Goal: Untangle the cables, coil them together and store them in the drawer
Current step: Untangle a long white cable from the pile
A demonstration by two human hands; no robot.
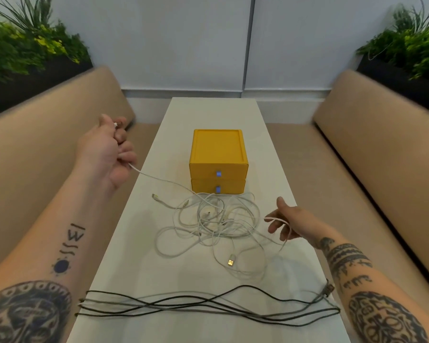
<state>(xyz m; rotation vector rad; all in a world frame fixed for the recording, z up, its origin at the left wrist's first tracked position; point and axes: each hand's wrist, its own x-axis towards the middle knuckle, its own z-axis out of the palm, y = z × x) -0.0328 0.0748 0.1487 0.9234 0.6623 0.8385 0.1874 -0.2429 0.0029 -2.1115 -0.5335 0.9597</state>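
Left hand, mid-left: grips a strand from the white cables tangled at frame centre on the surface, below the yellow drawers. Right hand, centre-right: curled fingers apparently hook a loop. Black cables along bottom.

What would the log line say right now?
untangling | left hand grips white cable | right hand holds white loop | drawers closed

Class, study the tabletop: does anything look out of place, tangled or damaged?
The white cables lie in a tangled heap in front of the yellow drawer unit; the black cables stretch loosely across the table. No damage shows.
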